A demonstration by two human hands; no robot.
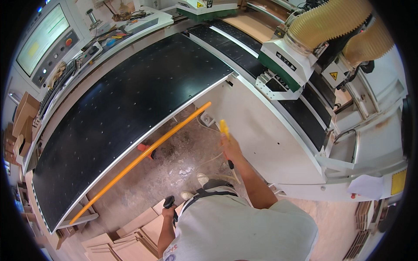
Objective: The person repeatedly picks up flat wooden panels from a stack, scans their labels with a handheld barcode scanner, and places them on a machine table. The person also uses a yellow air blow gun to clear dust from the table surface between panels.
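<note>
**A person beside a large flat-bed woodworking machine, a tool in each hand**

Seen from above, a wide black machine bed (pixel 126 117) fills the left and centre of the view. Its surface is flat, dotted with small pale holes, and edged with a thin silver rim. A long yellow rail (pixel 143 158) runs just outside its near edge, held off the floor on an orange bracket (pixel 146 150). Beyond the bed, a white and green machining head (pixel 285 58) sits across a second run of black bed, with a ribbed tan extraction hose (pixel 322 24) rising from it. A control panel with a lit screen (pixel 41 39) stands at the upper left.

The person stands on a worn, dusty concrete floor (pixel 174 169) in the gap between the yellow rail and the white machine casing (pixel 261 135). This gap is the only open floor in view; it narrows toward the top.

The right hand (pixel 230 150) is extended forward and closed around a yellow-tipped tool (pixel 224 129), held close to the white casing. The left hand (pixel 168 211) hangs low by the body, gripping a small black handheld device (pixel 169 202). Just below and left of it lie stacked pale wooden panels (pixel 130 239), close against the person's left side.
</note>
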